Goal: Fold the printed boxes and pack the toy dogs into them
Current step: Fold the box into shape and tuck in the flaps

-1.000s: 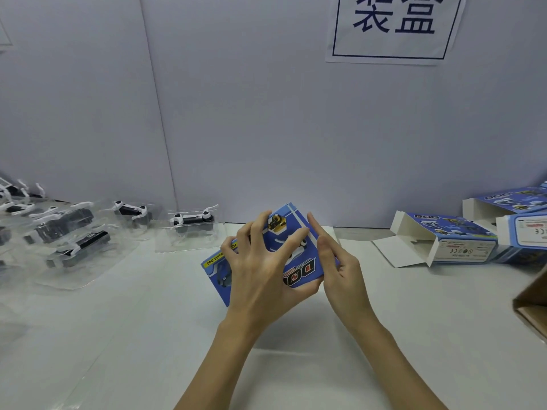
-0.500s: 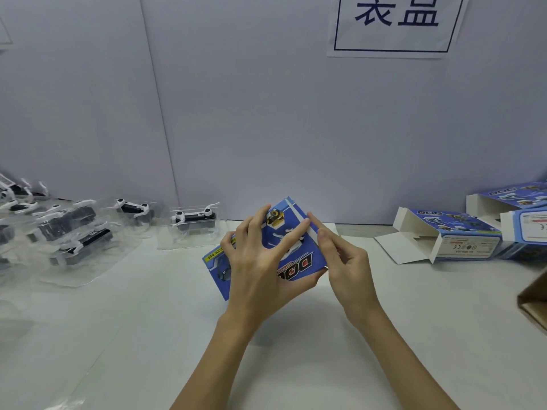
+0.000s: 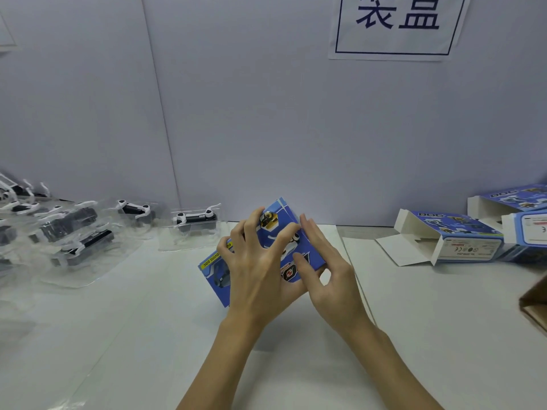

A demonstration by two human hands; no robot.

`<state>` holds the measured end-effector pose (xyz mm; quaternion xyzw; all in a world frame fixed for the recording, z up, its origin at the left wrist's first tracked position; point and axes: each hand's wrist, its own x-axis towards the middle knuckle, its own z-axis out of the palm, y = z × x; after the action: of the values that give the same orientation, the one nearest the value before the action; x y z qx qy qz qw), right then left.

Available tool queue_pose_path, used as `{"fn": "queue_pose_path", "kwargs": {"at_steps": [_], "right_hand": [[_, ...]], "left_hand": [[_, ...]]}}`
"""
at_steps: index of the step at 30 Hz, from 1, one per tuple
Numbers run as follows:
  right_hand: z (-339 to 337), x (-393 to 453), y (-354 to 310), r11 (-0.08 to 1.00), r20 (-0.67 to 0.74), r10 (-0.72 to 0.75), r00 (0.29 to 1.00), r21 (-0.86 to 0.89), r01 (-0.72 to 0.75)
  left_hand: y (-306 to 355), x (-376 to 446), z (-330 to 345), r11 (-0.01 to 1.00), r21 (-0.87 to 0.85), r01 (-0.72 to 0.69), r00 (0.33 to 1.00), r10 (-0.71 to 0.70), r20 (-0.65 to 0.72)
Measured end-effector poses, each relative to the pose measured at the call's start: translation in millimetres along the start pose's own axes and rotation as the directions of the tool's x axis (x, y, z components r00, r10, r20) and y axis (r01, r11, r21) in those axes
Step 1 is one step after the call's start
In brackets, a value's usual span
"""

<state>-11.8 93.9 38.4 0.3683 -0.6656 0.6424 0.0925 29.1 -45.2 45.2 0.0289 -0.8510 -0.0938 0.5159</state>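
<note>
A blue printed box (image 3: 217,270) stands tilted on the white table (image 3: 148,335) at the centre. My left hand (image 3: 254,273) grips it from the near side, fingers spread and curled over its printed face. My right hand (image 3: 322,267) holds the box's right end, thumb on the face and fingers along the edge. Several black-and-white toy dogs in clear plastic bags lie at the left, the nearest one (image 3: 195,220) just left of the box, others (image 3: 80,247) further left.
Open blue boxes lie at the right: one (image 3: 455,238) with its white flaps spread, others (image 3: 521,220) behind it. A brown cardboard corner (image 3: 535,303) juts in at the right edge. A grey wall with a paper sign (image 3: 396,25) stands behind.
My right hand has slid further onto the box's right end, thumb now on the printed face. The box has turned slightly under both hands.
</note>
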Motion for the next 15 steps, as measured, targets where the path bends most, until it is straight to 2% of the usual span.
{"fn": "queue_pose_path", "kwargs": {"at_steps": [3, 10, 15], "right_hand": [[2.4, -0.4, 1.3, 0.998, -0.002, -0.028, 1.000, -0.050, 0.028], [-1.4, 1.6, -2.1, 0.998, -0.022, -0.009, 1.000, 0.066, 0.011], [-3.6, 3.1, -2.7, 0.998, -0.031, 0.033, 0.999, 0.052, -0.031]], "left_hand": [[0.4, 0.0, -0.7, 1.000, 0.020, -0.006, 1.000, 0.006, 0.002], [1.0, 0.3, -1.5, 1.000, -0.004, -0.011, 1.000, 0.011, -0.007], [0.2, 0.7, -0.2, 0.999, -0.044, -0.028, 1.000, 0.027, -0.015]]}}
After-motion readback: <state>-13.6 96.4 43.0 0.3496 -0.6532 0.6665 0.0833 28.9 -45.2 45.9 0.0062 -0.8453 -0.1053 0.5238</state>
